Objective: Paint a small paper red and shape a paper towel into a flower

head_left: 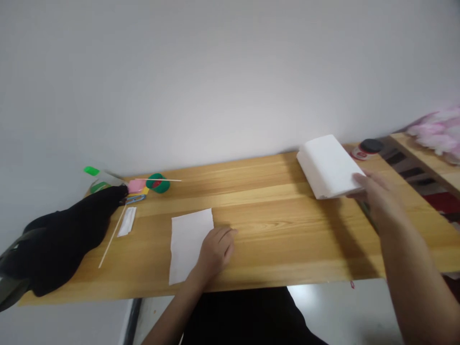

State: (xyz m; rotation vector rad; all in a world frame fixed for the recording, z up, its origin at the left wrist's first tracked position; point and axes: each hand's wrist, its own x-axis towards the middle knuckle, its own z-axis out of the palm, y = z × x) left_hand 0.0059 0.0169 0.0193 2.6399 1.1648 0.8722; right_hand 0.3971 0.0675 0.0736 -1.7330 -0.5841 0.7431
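Observation:
A thick stack of white paper (pixel 332 165), folded over at its left side, is held by its right edge in my right hand (pixel 370 191). The thumb lies on top and the fingers go underneath, partly hidden. The stack is tilted above the tabletop and throws a shadow on it. My left hand (pixel 216 249) rests on the table with its fingers curled in, and nothing shows in them. It covers the right edge of a single white sheet (pixel 185 249) with uneven edges, which lies flat.
On the wooden table (pixel 266 258), a dark-lidded jar (pixel 366 149) stands at the back right. Further left are a green tape roll (pixel 158 183), thin sticks (pixel 112 237), a white packet (pixel 127 222), pink notes (pixel 136 186), a blue cutter (pixel 135 199) and a black cloth-like thing (pixel 68 235).

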